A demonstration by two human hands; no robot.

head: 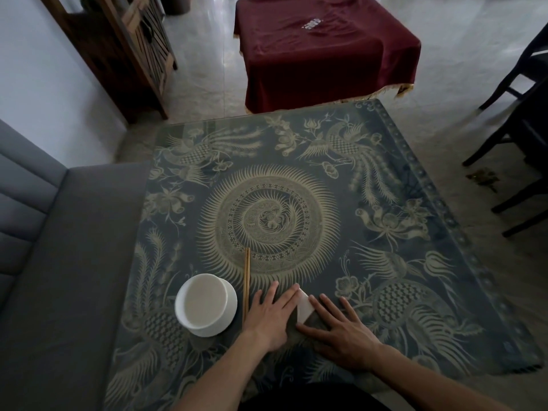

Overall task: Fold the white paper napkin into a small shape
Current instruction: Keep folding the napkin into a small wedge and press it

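Observation:
The white paper napkin (305,307) lies folded small on the patterned table near its front edge, only a narrow strip showing between my hands. My left hand (274,314) lies flat with straight fingers, its fingertips pressing the napkin's left edge. My right hand (341,327) is flat too, its fingers spread on the table and over the napkin's right side. Most of the napkin is hidden under the two hands.
A white bowl (206,304) stands left of my left hand, with a pair of wooden chopsticks (246,286) lying between them. The table (415,262) has a dark blue patterned top. A grey sofa (59,262) is on the left, dark chairs (522,143) at the right.

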